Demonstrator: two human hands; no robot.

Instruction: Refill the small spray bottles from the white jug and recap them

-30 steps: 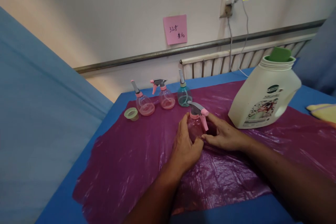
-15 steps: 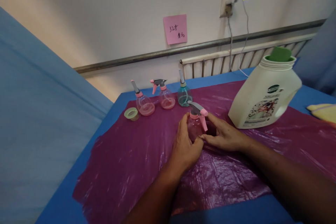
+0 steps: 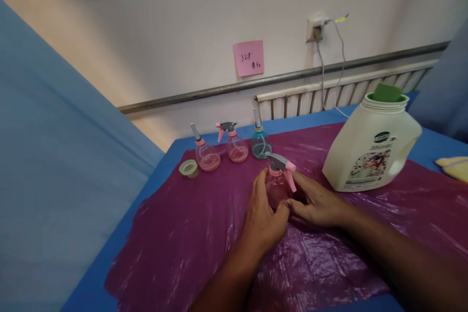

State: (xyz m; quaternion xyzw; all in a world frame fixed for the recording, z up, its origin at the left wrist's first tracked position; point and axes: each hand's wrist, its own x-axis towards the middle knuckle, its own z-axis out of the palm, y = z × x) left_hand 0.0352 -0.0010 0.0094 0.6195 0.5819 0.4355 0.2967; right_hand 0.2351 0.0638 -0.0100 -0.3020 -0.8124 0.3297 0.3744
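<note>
We cup a round, clear pink spray bottle (image 3: 277,189) between both hands: left hand (image 3: 263,214) and right hand (image 3: 317,201) curled against its plastic belly. It stands upright on glossy, wrinkled purple film (image 3: 190,234), just left of the squat white jug (image 3: 371,148).

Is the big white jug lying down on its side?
No, the big white jug stands upright on the purple sheet, its green-rimmed mouth facing up.
</note>
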